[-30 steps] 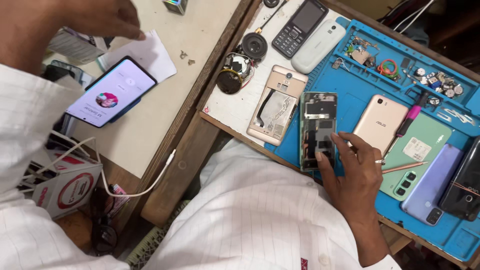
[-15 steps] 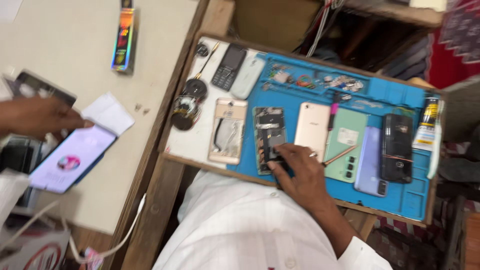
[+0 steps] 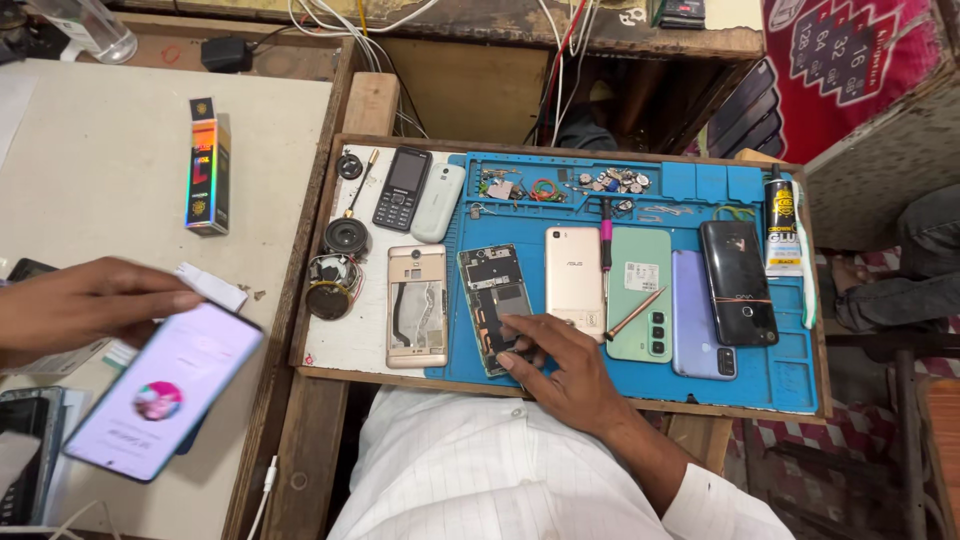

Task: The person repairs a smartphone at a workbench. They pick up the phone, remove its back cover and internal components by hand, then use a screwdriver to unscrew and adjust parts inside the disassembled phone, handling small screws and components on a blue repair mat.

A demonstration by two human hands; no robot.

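The backless grey phone with its circuit board bare (image 3: 492, 300) lies flat on the blue rubber work mat (image 3: 780, 380), toward the mat's 8 o'clock corner, inside the shallow wooden tray (image 3: 560, 145). The right hand (image 3: 565, 375) comes in from 5 o'clock and rests its fingertips (image 3: 512, 325) on the board's lower half. The fingers are loosely curled and I can see nothing gripped between them. It has kept this spot over the last second.

What has changed is on the other side. The left hand (image 3: 90, 305), earlier away from the lit white-screened smartphone (image 3: 165, 390), now pinches its top edge, and the phone looks raised and tilted over the pale tabletop (image 3: 100, 170), blurred with motion.

At 9 o'clock of the open phone lies a gold phone back shell (image 3: 417, 305), and at 3 o'clock a pale gold phone face down (image 3: 573, 278). Next comes a pink-handled screwdriver (image 3: 605, 235), then a mint-green phone (image 3: 640, 290). A rainbow-foil box (image 3: 207, 165) stands at the table's 12 o'clock.
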